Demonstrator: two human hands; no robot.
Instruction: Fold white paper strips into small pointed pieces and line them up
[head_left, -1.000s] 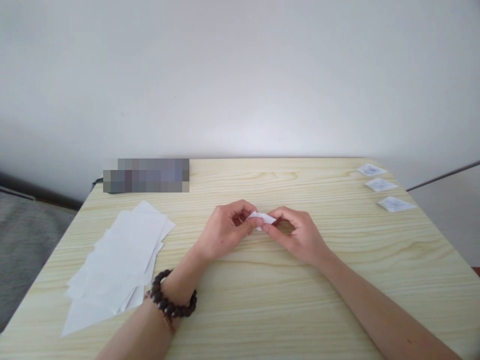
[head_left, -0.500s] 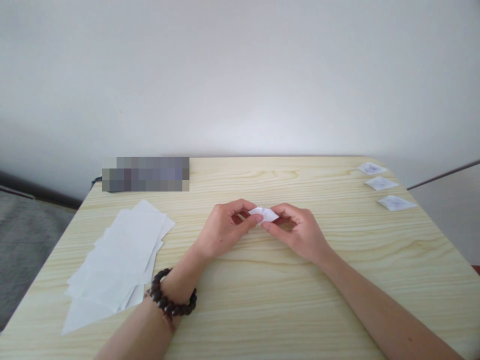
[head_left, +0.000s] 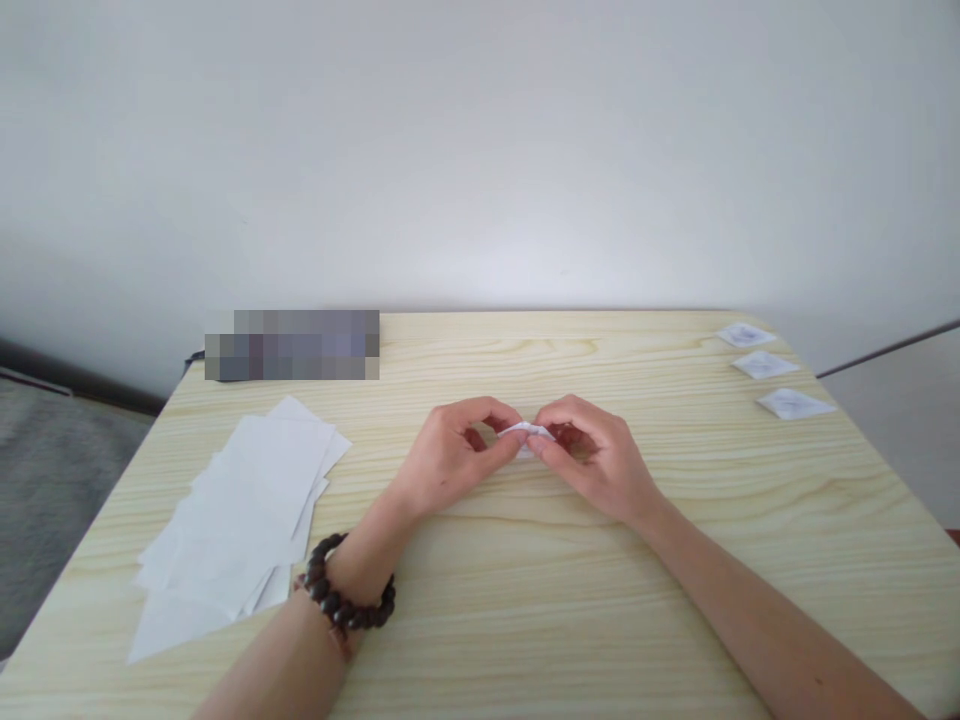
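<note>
Between my two hands, above the middle of the table, is a small piece of folded white paper (head_left: 527,428). My left hand (head_left: 457,450) pinches its left part between thumb and fingers. From the other side, my right hand (head_left: 596,455) grips the right part, its thumb pressed on the near face. Both thumbs nearly meet at the centre and cover much of the paper. A dark beaded bracelet (head_left: 330,597) circles my left wrist.
Loose white paper sheets (head_left: 247,490) lie in an overlapping pile on the left of the wood-grain table (head_left: 480,620). Three folded paper pieces, the nearest one (head_left: 793,404) included, form a column at the far right. A blurred-out object (head_left: 292,348) lies at the back left, by the wall (head_left: 480,150).
My right thumb and fingers have moved inward onto the middle of the folded paper. The paper now looks narrower and more covered. My left hand has kept its grip.
</note>
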